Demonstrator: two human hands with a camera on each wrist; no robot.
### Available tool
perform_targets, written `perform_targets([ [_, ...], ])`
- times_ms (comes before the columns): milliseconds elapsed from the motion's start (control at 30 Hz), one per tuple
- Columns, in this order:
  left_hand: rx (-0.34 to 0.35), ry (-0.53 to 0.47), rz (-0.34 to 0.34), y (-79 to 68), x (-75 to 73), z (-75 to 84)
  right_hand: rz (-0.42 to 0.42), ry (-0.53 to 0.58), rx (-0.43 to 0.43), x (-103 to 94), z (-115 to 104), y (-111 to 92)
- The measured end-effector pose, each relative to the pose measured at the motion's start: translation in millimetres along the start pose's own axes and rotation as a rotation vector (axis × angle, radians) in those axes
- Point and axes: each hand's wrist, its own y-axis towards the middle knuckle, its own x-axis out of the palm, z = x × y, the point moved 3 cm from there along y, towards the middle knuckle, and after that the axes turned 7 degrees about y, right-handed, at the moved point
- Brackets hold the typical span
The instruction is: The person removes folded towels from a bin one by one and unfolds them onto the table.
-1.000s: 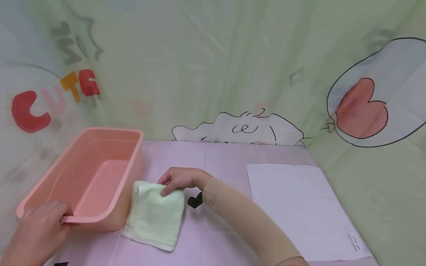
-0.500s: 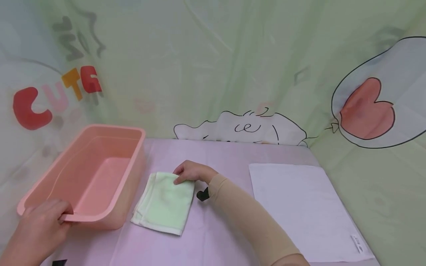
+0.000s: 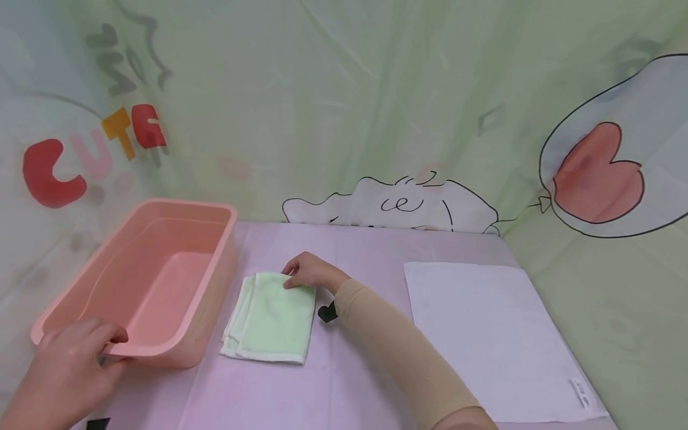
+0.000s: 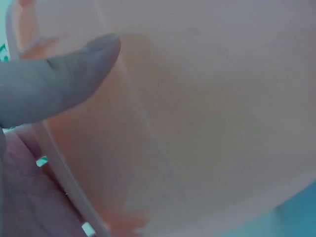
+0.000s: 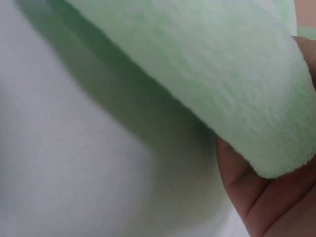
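A pale green folded towel [image 3: 276, 319] with white edges lies on the table beside a pink plastic basin [image 3: 217, 269]. My right hand [image 3: 314, 272] pinches the towel's upper right corner; in the right wrist view the fuzzy towel [image 5: 222, 74] covers part of that hand [image 5: 276, 207]. The left hand [image 3: 75, 364] grips the basin's near rim at the left. Seen from the left wrist, one digit [image 4: 59, 84] lies over the rim on the inner side, with the rest of the hand on the other side.
A white cloth [image 3: 489, 334] with a small label lies flat at the right. The table [image 3: 360, 382] is covered in pale purple, and a patterned curtain [image 3: 333, 107] rises behind it. A small black piece [image 3: 326, 312] shows beside the right wrist.
The towel has moved right and away from me with the right hand, off the basin's side, and now lies straighter. The left hand stays at the rim, its fingers slightly shifted.
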Motion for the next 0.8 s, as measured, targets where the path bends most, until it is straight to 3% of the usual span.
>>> perform_targets([
  [167, -0.004, -0.042, 0.024, -2.2, 1.0, 14.4, 0.052, -0.002, -0.020, 0.8, 1.0, 3.5],
  [300, 0.039, -0.094, 0.096, 0.4, -0.7, 30.4, 0.088, -0.015, -0.032, 1.7, 1.7, 6.0],
  [433, 0.035, -0.103, 0.132, 5.8, -3.1, 47.4, 0.112, 0.009, -0.044, 0.2, 2.1, 6.3],
  [533, 0.007, -0.109, 0.140, 8.5, -3.1, 57.8, 0.105, 0.130, -0.041, -3.9, 1.0, 4.4],
  [633, 0.017, -0.132, 0.212, 10.8, -1.2, 66.6, 0.083, 0.304, -0.020, -9.7, -1.3, 1.2],
  [733, 0.060, -0.160, 0.304, 12.1, 1.8, 77.6, 0.065, 0.431, -0.006, -15.7, -3.6, -0.4],
  [800, 0.097, -0.157, 0.330, 13.0, 3.4, 86.7, 0.059, 0.469, -0.006, -19.3, -4.9, -0.5],
])
